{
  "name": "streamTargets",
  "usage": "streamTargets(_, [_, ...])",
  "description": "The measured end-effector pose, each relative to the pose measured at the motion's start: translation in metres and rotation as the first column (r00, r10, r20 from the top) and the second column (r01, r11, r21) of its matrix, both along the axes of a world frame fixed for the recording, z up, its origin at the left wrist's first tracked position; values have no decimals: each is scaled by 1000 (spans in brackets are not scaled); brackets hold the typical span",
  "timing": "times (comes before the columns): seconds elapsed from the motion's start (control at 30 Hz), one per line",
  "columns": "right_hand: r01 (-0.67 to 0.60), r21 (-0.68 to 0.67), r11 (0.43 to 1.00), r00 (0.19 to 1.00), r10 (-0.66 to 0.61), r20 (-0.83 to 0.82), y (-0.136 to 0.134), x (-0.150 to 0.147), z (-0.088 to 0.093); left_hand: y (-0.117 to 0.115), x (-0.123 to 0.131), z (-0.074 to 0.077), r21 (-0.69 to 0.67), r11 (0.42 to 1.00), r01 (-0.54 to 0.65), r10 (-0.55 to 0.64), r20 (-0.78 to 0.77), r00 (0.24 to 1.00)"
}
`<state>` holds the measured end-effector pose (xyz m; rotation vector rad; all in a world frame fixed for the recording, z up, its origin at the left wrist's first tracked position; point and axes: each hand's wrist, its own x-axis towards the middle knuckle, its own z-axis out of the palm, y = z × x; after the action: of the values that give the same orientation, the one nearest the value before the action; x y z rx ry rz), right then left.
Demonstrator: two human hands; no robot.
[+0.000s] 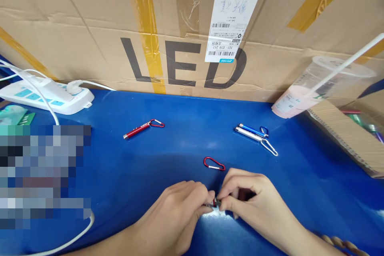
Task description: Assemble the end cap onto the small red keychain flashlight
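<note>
My left hand (186, 204) and my right hand (249, 194) meet low in the middle of the view. Both are closed in a pinch on a small penlight (215, 203), of which only a short dark, silver and red stretch shows between the fingertips. The rest of it is hidden by my fingers. A bright patch shines on the blue tabletop just below it. Right behind my hands lies a loose red carabiner (214, 164). Farther back on the left is a red penlight (136, 131) with its own carabiner. To the right, a silver penlight (248, 133) lies against a blue penlight (253, 129).
A large cardboard box (99, 28) marked LED walls off the back. At back left sits a white power strip (75, 102) with cables. A tilted plastic cup (295, 98) with pink drink and a straw stands right, near an open carton (345, 140). A blurred-out area covers the left.
</note>
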<state>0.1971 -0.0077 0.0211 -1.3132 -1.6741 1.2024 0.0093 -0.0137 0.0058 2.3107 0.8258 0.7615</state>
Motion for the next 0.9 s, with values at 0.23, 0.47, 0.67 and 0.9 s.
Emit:
streamTargets(0.23, [35,-343,939,996,-62,-66,-2,-4,5,2,1,-1,158,987,-13,19,-33,999])
streamTargets(0.47, [-12,-384,923,992,-37,-120,2,-2,8,1,1,7,9,1000,-24,23,83,996])
streamTargets(0.67, [-39,-340,940,997,15,-73,-4,4,1,1,-1,7,-41,998,-39,45,138,989])
streamTargets(0.9, [-68,190,979,997,76,-34,-3,7,0,2,-1,16,-102,994,-42,52,90,995])
